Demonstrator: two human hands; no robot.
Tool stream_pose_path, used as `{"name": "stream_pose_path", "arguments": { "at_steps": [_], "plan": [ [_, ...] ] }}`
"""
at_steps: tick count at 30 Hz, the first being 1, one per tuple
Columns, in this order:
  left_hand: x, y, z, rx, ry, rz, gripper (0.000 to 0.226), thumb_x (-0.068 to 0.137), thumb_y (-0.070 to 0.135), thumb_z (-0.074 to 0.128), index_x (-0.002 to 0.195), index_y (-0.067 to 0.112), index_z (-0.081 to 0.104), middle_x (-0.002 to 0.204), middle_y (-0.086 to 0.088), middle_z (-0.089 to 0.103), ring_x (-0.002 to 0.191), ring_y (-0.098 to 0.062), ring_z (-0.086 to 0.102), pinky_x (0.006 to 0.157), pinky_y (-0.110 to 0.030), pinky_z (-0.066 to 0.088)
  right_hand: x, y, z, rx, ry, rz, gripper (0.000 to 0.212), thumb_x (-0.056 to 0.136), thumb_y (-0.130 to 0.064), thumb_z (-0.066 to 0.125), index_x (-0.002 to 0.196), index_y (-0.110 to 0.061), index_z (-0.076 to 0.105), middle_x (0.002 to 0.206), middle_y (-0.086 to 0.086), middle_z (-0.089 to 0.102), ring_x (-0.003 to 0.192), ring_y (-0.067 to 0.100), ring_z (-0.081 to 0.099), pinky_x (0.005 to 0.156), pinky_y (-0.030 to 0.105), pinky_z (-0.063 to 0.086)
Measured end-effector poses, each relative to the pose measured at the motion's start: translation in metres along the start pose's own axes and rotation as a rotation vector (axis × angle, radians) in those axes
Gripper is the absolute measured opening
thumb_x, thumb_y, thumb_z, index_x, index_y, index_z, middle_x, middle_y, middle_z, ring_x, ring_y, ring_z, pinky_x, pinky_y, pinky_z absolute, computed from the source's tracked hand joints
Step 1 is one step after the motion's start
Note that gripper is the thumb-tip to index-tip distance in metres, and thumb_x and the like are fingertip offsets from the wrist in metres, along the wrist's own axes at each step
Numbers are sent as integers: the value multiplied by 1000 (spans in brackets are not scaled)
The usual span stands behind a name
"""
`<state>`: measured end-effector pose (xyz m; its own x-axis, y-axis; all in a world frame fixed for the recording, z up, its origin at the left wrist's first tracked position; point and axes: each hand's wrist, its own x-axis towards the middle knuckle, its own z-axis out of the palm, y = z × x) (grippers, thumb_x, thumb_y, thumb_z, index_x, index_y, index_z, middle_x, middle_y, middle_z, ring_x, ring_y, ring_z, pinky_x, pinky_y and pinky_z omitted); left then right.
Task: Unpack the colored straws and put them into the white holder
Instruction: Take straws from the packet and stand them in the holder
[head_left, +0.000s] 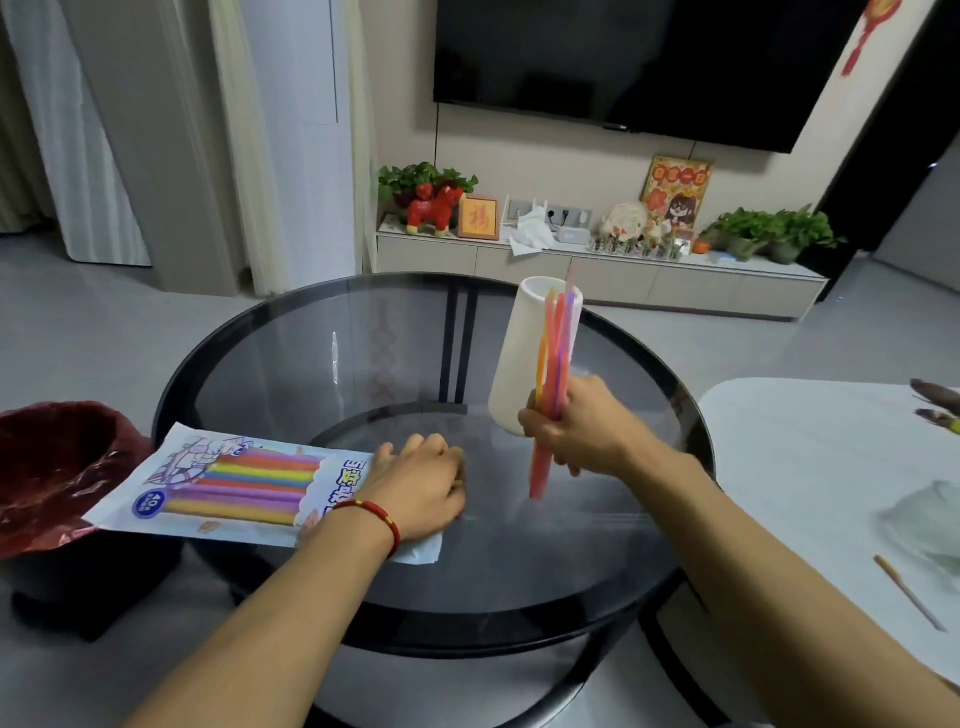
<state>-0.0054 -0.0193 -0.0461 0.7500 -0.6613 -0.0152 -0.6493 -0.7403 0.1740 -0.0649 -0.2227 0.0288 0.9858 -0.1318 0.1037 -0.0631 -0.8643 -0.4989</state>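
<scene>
A printed straw package (239, 483) lies flat on the round glass table (322, 353), with coloured straws showing through its window. My left hand (421, 486) rests on the package's right end, fingers curled down; what it holds there is hidden. My right hand (566, 428) grips a bundle of coloured straws (556, 358) held upright, pink, orange and purple among them. The bundle stands just in front of the tall white holder (519, 358), which stands upright on the table. The straws' upper ends reach the height of the holder's rim.
A bin lined with a red bag (57, 467) stands left of the table. A white table (810, 467) at the right carries a single loose stick (906, 590) and a clear wrapper (930, 519). A TV cabinet with plants and ornaments runs along the back wall.
</scene>
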Motion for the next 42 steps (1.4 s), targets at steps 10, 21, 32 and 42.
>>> {"name": "stream_pose_path", "arguments": {
  "at_steps": [10, 21, 32, 42],
  "plan": [
    [1, 2, 2, -119, 70, 32, 11, 95, 39, 45, 93, 28, 44, 107, 3, 50, 109, -21, 45, 99, -51, 35, -17, 29, 22, 223, 122, 73, 25, 103, -23, 64, 84, -9, 72, 62, 9, 71, 42, 12, 67, 48, 22, 57],
    [5, 12, -1, -152, 343, 26, 26, 97, 43, 42, 116, 29, 52, 120, 7, 50, 119, -17, 40, 107, -47, 32, 8, -3, -62, 907, 574, -47, 25, 96, -19, 68, 84, -1, 79, 63, 16, 72, 51, 24, 66, 48, 29, 56],
    [3, 4, 0, -118, 358, -31, 28, 96, 40, 40, 122, 33, 49, 122, 8, 49, 122, -16, 39, 106, -42, 32, 92, -18, -89, 542, 601, 175, 20, 89, -11, 65, 70, -10, 73, 67, 16, 75, 53, 24, 65, 53, 39, 60],
    [-6, -7, -4, -122, 249, -40, 37, 98, 46, 38, 132, 32, 43, 132, 5, 47, 124, -18, 38, 107, -41, 32, 100, -25, -81, 606, 420, 250, 36, 84, -36, 85, 103, -9, 71, 96, 9, 70, 81, 19, 64, 62, 24, 47]
  ]
}}
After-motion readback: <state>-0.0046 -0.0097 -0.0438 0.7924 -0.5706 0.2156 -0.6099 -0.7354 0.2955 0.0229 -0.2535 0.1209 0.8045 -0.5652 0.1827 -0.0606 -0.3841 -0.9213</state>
